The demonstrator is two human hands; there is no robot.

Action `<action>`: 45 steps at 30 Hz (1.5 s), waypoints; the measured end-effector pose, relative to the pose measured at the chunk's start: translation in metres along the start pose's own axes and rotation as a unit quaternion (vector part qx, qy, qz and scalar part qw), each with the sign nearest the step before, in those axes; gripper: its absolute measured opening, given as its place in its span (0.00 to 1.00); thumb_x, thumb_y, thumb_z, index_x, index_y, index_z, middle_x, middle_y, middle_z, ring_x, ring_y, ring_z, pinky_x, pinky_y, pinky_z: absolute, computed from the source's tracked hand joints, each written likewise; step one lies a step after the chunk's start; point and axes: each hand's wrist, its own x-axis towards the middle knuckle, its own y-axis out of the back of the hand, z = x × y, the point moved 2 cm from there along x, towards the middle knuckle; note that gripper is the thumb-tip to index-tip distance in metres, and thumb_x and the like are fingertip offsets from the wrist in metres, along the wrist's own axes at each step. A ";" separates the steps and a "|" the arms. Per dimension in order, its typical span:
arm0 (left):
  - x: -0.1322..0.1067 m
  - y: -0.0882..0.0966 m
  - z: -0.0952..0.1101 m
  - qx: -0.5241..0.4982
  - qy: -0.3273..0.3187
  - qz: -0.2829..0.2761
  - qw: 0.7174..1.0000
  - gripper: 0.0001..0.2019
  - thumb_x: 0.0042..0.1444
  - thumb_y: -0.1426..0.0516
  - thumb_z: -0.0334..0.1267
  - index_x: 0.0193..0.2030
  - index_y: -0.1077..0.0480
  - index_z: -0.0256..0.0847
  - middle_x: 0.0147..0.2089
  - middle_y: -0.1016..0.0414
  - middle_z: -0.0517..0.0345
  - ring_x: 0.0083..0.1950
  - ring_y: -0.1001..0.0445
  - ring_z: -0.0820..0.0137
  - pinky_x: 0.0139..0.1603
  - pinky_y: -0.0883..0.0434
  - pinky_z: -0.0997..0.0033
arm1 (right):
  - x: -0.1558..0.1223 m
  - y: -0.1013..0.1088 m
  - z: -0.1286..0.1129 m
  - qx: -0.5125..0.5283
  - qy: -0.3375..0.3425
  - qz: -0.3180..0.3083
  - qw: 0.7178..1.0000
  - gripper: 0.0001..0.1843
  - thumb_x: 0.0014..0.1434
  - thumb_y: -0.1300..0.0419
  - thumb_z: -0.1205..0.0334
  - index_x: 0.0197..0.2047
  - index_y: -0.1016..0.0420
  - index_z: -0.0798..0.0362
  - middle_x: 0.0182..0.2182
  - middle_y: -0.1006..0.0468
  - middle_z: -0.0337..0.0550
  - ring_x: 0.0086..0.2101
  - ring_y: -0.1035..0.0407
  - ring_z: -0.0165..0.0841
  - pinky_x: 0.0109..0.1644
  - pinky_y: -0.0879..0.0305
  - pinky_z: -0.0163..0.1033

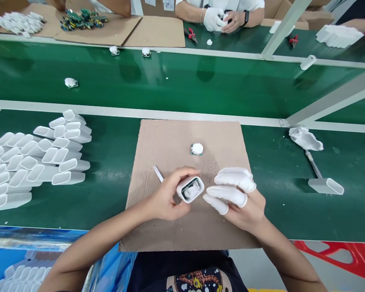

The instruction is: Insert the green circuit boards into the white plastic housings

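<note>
My left hand (pixel 170 194) is wrapped round a white oval plastic housing (pixel 184 198). Its open end faces up toward me and shows a green circuit board and something white inside. To the right, my right hand (pixel 237 196) has white fabric covers on its fingers. Those fingers are stretched out close to the housing, apart from it, with nothing visible in them. Beyond both hands, a small circuit board with a white blob on top (pixel 197 149) lies on a cardboard sheet (pixel 158 142). A thin white strip (pixel 158 173) is beside my left hand.
Many empty white housings (pixel 42 162) lie in rows at left. At right are a white putty-like lump (pixel 305 138), a metal-shafted tool (pixel 314 164) and another housing (pixel 325 185). Across the green conveyor (pixel 176 89) carrying small boards (pixel 71 82), a co-worker's gloved hand (pixel 213 19) works.
</note>
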 end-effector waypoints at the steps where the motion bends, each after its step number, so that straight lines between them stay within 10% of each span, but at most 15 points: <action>1: -0.001 -0.001 0.000 -0.004 -0.001 -0.005 1.000 0.28 0.52 0.45 0.32 0.61 0.47 0.45 0.42 0.31 0.52 0.39 0.28 0.67 0.37 0.27 0.68 | 0.000 -0.002 -0.003 -0.015 0.007 -0.002 1.000 0.11 0.57 0.36 0.68 0.42 0.28 0.45 0.36 0.28 0.39 0.37 0.30 0.33 0.42 0.27 0.45; 12: 0.007 -0.001 0.006 0.001 0.003 -0.028 1.000 0.17 0.49 0.46 0.25 0.47 0.39 0.42 0.38 0.29 0.54 0.38 0.27 0.69 0.36 0.28 0.70 | -0.007 -0.011 -0.011 -0.025 0.061 -0.066 0.996 0.10 0.58 0.42 0.73 0.43 0.29 0.51 0.36 0.29 0.43 0.40 0.35 0.36 0.39 0.32 0.45; 45: 0.012 0.000 0.005 0.122 -0.018 -0.007 0.992 0.16 0.50 0.48 0.25 0.46 0.39 0.40 0.38 0.27 0.54 0.37 0.28 0.70 0.37 0.29 0.70 | -0.011 -0.020 -0.013 -0.034 0.054 -0.083 0.995 0.12 0.58 0.42 0.76 0.45 0.29 0.56 0.40 0.29 0.45 0.41 0.35 0.38 0.41 0.33 0.46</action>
